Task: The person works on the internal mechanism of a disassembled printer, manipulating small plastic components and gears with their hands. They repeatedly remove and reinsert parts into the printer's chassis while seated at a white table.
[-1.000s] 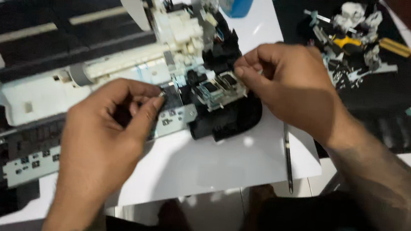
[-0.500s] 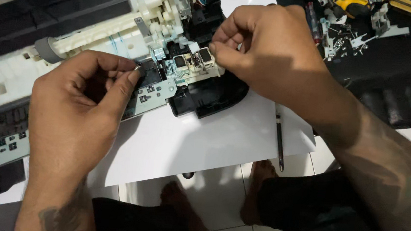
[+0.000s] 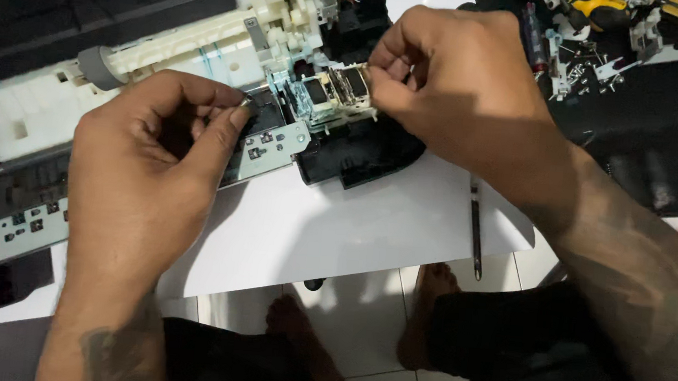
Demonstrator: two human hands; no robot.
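A: Printer chassis (image 3: pixel 119 89), upper left of frame, is lying on the bench (image 3: pixel 336 223) — bulky, stiff plastic, prob. brittle at clips.

B: Carriage block (image 3: pixel 335 92), top center: right hand (image 3: pixel 461 103) is pinching it w/ fingertips closed. Light, fragile; grip sides. Left hand (image 3: pixel 153 166) is pinching shut near the metal bracket (image 3: pixel 269 148).
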